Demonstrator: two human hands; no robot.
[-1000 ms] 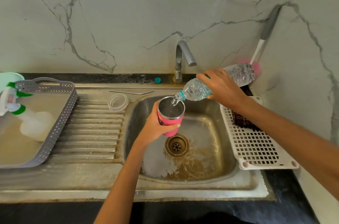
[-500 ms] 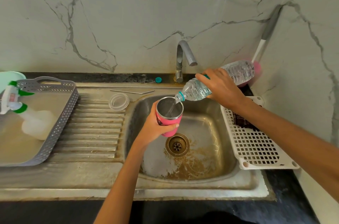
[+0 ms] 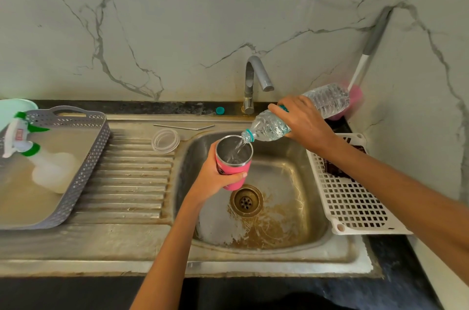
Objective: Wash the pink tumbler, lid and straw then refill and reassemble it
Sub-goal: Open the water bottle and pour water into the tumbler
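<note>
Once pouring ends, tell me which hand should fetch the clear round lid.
Left, probably. The left hand gripping the pink metal tumbler is nearer the clear round lid on the draining board; the right hand, holding the clear plastic bottle, would cross over the tumbler.

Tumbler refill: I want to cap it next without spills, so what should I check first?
1. Grip: left hand holds pink tumbler over the sink: ok.
2. Water from bottle lands inside the tumbler: ok.
3. Fill level sufficient: cannot tell.
4. Is right hand free for the lid: not ok, it holds the bottle.
5. Lid and straw lying left of the basin, in view: ok.
</note>
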